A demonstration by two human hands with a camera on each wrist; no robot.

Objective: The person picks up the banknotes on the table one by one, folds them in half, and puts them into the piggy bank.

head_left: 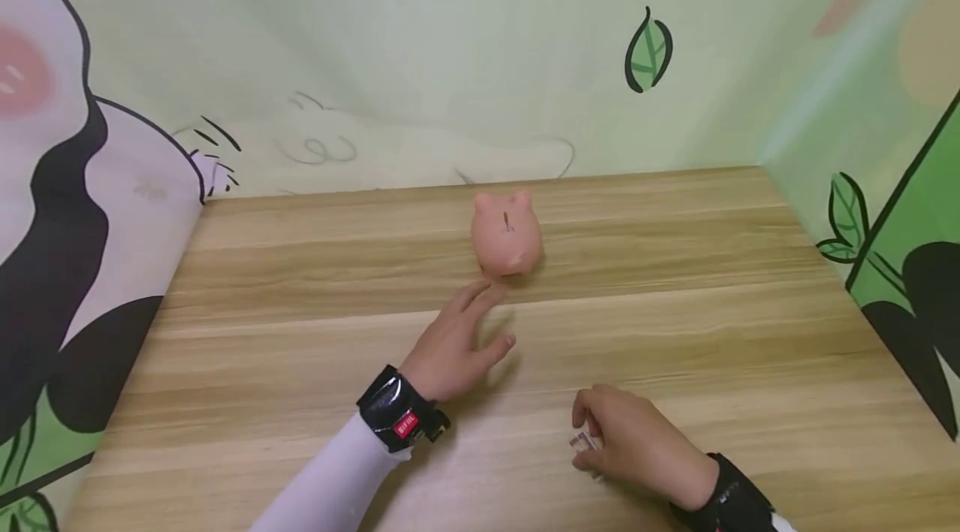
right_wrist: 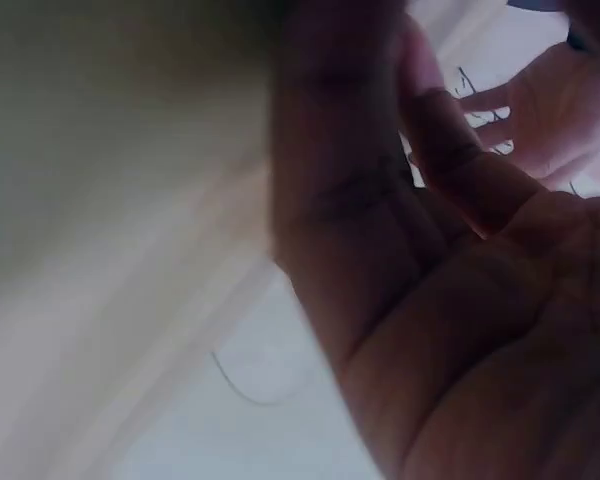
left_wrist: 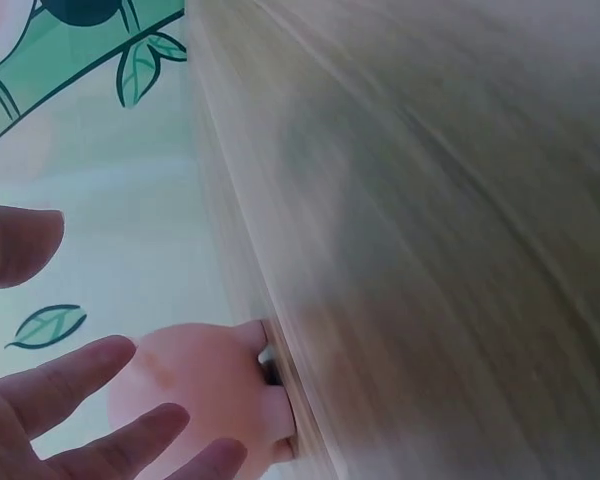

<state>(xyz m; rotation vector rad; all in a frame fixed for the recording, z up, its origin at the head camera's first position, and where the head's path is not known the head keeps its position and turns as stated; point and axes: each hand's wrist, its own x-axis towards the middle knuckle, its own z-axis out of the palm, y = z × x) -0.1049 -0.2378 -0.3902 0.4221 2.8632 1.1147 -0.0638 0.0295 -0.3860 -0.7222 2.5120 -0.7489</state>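
A pink piggy bank (head_left: 506, 236) stands on the wooden table near the back wall, its coin slot facing up. My left hand (head_left: 453, 344) is just in front of it, fingers stretched toward its near end and thumb spread apart. In the left wrist view those fingers overlap the piggy bank (left_wrist: 205, 385); whether they touch it I cannot tell. Nearer the front and to the right, my right hand (head_left: 637, 440) pinches a small printed paper (head_left: 582, 442), pale with brownish marks, between thumb and fingers. The right wrist view shows the curled right hand (right_wrist: 460, 290), which mostly hides the paper.
The wood-grain table (head_left: 300, 265) meets a pale green printed backdrop (head_left: 420, 40) at the back and on both sides. Black wrist straps (head_left: 397, 411) with small devices sit on both wrists.
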